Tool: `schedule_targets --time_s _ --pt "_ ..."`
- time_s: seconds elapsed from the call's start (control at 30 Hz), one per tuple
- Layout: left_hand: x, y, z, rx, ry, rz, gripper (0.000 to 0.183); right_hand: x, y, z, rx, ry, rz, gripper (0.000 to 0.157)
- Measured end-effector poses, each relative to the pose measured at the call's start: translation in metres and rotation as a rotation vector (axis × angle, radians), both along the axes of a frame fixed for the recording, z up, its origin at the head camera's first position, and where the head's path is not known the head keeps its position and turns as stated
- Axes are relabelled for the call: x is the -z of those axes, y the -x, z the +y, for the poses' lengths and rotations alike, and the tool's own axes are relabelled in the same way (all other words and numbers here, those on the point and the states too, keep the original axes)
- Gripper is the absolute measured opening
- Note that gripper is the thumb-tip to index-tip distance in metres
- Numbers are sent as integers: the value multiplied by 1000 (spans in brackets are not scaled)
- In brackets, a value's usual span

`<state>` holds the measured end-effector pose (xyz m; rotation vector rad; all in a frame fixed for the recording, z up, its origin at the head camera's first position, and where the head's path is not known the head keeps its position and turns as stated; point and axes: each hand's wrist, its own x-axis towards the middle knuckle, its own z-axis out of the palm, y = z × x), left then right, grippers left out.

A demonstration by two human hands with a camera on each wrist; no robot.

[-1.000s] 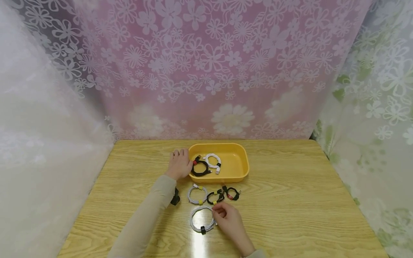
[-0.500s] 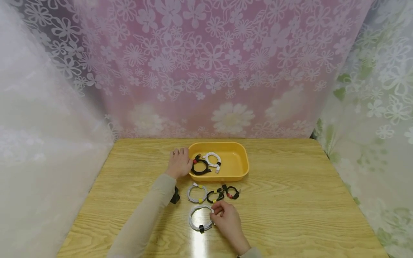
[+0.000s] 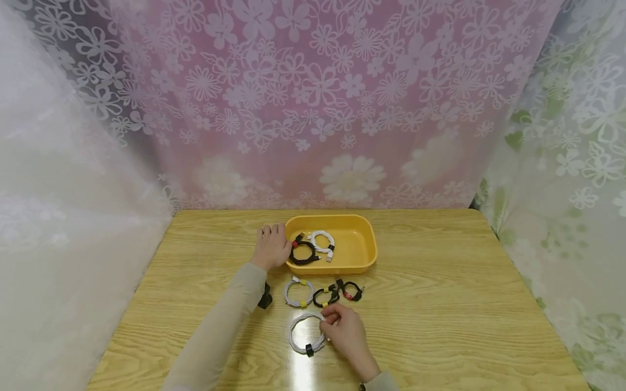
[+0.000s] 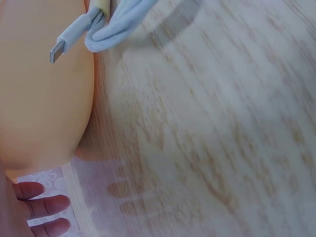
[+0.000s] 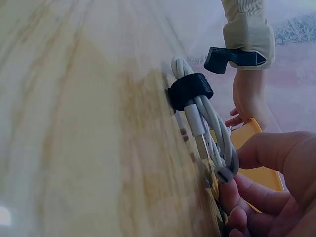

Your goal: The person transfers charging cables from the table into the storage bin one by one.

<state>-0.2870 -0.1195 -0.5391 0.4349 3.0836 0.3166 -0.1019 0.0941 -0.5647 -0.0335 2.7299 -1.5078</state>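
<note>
Between thumb and fingers, my right hand (image 3: 346, 332) pinches the right side of a coiled white charging cable (image 3: 292, 338), which has a black strap (image 5: 190, 91) round it. In the right wrist view the coil stands on edge, its plugs showing. My left hand (image 3: 271, 251) rests against the left end of a yellow bin (image 3: 359, 269); three straight fingertips (image 4: 52, 205) show past the bin wall, while the thumb is hidden. Inside the bin lie a black coiled cable (image 3: 296, 262) with a red strap and a white coiled cable (image 3: 318, 234) with a black strap.
Between bin and right hand lie a light grey coiled cable (image 3: 286, 296) with yellow straps, a black coil (image 3: 317, 302) with yellow straps and a black coil (image 3: 359, 296) with a red strap. A black device (image 3: 265, 297) sits at the left wrist. Patterned curtains (image 3: 342, 108) surround the table.
The white cable coil in my right hand has shifted and turned slightly, its black strap a little further right than half a second ago. My left hand stays at the bin.
</note>
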Motion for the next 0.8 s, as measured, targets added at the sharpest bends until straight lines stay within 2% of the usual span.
schedule_targets --time_s 0.33,0.8 --pt "0 1 0 1 0 0 31 1 2 3 -4 -3 8 13" --pt "1 1 0 8 9 -3 29 -1 7 9 4 164 -3 10"
